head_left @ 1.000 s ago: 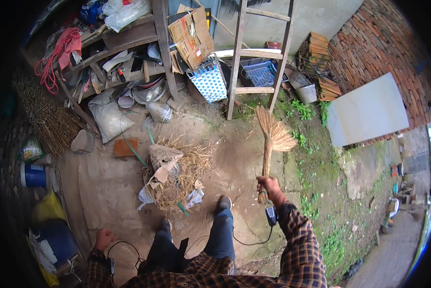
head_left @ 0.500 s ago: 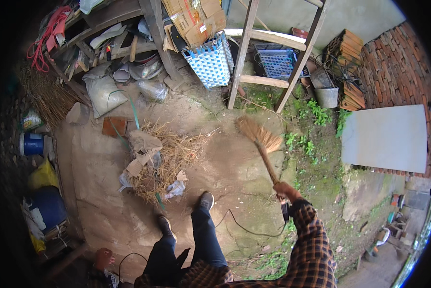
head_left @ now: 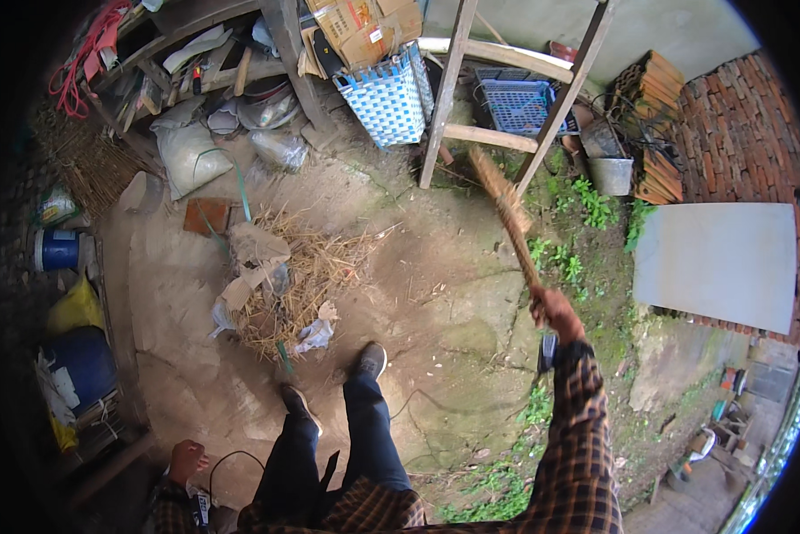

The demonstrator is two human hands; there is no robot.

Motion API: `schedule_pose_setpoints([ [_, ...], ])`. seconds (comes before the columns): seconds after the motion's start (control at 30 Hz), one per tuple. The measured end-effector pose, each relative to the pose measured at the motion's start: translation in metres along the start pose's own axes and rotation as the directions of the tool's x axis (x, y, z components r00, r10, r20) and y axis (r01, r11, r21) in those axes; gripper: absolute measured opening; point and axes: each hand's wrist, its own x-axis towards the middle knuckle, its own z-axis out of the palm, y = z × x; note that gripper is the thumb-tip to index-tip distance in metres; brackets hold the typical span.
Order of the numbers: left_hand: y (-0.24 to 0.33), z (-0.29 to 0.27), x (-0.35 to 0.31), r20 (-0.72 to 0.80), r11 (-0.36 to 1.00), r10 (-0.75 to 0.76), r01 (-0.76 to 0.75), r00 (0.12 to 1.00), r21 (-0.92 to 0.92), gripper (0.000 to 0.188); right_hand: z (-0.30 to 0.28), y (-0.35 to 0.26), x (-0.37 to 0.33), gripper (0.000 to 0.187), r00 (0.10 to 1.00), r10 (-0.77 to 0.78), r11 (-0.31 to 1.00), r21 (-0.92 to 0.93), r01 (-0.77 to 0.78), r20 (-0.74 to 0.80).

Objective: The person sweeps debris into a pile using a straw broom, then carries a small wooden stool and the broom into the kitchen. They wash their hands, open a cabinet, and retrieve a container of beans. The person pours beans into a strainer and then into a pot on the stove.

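My right hand (head_left: 556,311) is closed around the handle of a straw broom (head_left: 507,200). The broom slants up and away to the left, its bristle head beside the foot of a wooden ladder (head_left: 444,107) and seen edge-on. At lower left my left hand (head_left: 188,460) hangs by my leg, fingers loosely bent and slightly apart, with nothing visible in it. On the floor ahead of my feet lies a heap of straw (head_left: 315,276), mixed with torn cardboard (head_left: 257,245) and a scrap of white plastic (head_left: 315,335).
A blue-and-white woven basket (head_left: 386,102) and a blue crate (head_left: 515,109) stand at the back. A white sack (head_left: 189,160) and a reddish tile (head_left: 206,216) lie at left. A grey bucket (head_left: 610,175), weeds and a pale board (head_left: 716,262) line the right.
My right hand has moved up and to the right, swinging the broom head away toward the ladder. My left hand has risen slightly. The straw heap looks much the same.
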Motion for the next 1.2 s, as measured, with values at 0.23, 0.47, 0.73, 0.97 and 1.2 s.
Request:
schedule_pose_setpoints([
  [0.23,-0.041,-0.006,-0.018,-0.088,0.977,-0.208,0.204,0.974,-0.054,0.024,0.036,0.016,0.066,0.035,0.940,0.338,0.769,-0.589,-0.249,0.044],
  [0.47,-0.018,0.033,0.003,0.025,0.990,-0.072,0.075,0.997,-0.117,0.023,-0.019,0.002,-0.120,0.044,0.905,0.425,0.797,-0.488,-0.356,0.033],
  [0.73,-0.011,0.025,0.005,0.031,0.990,-0.128,0.130,0.991,-0.058,0.025,-0.016,0.003,-0.080,0.049,0.966,0.243,0.902,-0.344,-0.260,-0.094],
  [0.97,-0.064,-0.021,0.005,-0.054,0.991,-0.123,0.120,0.991,-0.052,0.026,0.092,0.096,0.067,0.032,0.965,0.258,0.863,-0.442,-0.247,-0.035],
  [1.2,-0.082,-0.015,0.031,0.056,0.995,-0.038,0.042,0.998,-0.088,0.026,0.217,0.195,-0.121,0.037,0.878,0.458,0.852,-0.347,-0.391,0.137],
])
